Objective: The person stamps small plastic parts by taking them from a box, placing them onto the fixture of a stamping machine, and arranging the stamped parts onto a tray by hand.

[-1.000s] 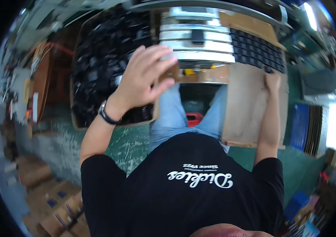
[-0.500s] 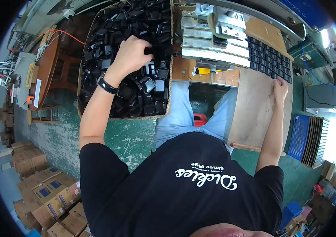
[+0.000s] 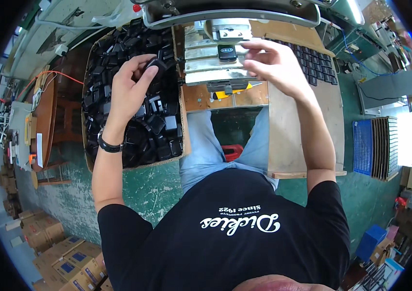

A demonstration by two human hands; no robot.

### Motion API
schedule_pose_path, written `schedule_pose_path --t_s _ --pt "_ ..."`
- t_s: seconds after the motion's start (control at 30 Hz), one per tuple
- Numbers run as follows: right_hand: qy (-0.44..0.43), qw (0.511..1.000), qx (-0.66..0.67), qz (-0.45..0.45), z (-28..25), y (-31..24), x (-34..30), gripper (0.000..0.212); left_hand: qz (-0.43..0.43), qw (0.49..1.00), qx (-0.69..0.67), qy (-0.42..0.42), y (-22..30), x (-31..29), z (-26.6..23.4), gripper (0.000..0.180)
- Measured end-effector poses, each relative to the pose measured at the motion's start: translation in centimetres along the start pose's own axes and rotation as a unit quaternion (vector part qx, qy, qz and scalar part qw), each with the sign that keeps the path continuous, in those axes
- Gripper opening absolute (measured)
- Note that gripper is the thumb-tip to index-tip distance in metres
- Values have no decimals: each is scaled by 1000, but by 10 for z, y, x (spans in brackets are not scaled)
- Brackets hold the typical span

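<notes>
My left hand pinches a small black square plastic case above a carton filled with similar black cases. A dark band circles my left wrist. On the metal bed of a machine, one black case lies with a white oval mark on its upper face. My right hand is just right of that case, thumb and fingers apart and empty. Rows of black cases lie on the board at the far right.
The carton's edge stands left of the machine. A yellow utility knife lies on the wooden bench below the bed. The board extends along the right, with a blue crate beyond it. A metal bar crosses above the machine.
My left hand has picked a case out of the pile. My right hand has moved left from the rows on the board to the machine bed. The case's white mark now shows. The view has shifted.
</notes>
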State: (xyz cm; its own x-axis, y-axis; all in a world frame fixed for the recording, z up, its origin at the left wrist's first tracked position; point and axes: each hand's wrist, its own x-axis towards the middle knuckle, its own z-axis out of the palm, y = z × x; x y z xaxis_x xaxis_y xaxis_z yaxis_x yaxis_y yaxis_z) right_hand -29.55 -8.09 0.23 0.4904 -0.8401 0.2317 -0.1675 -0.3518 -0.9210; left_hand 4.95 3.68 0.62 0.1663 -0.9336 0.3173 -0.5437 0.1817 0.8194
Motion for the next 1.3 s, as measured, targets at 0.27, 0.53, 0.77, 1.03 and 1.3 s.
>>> schedule_pose_path --t_s 0.27,0.53,0.77,1.03,1.3 --pt "-26 979 -200 -20 24 -2 23 53 49 988 -105 -101 28 26 59 23" --pt "269 955 129 -2 -50 65 -36 54 128 986 78 -78 30 66 117 22" --pt "410 885 -10 223 -167 207 -107 47 316 909 254 -97 23 28 120 50" --pt "324 856 -284 287 -234 294 -125 14 336 893 219 -205 38 -23 67 59" --pt "265 893 -205 301 -221 288 -120 24 99 987 114 45 -19 -10 -23 29"
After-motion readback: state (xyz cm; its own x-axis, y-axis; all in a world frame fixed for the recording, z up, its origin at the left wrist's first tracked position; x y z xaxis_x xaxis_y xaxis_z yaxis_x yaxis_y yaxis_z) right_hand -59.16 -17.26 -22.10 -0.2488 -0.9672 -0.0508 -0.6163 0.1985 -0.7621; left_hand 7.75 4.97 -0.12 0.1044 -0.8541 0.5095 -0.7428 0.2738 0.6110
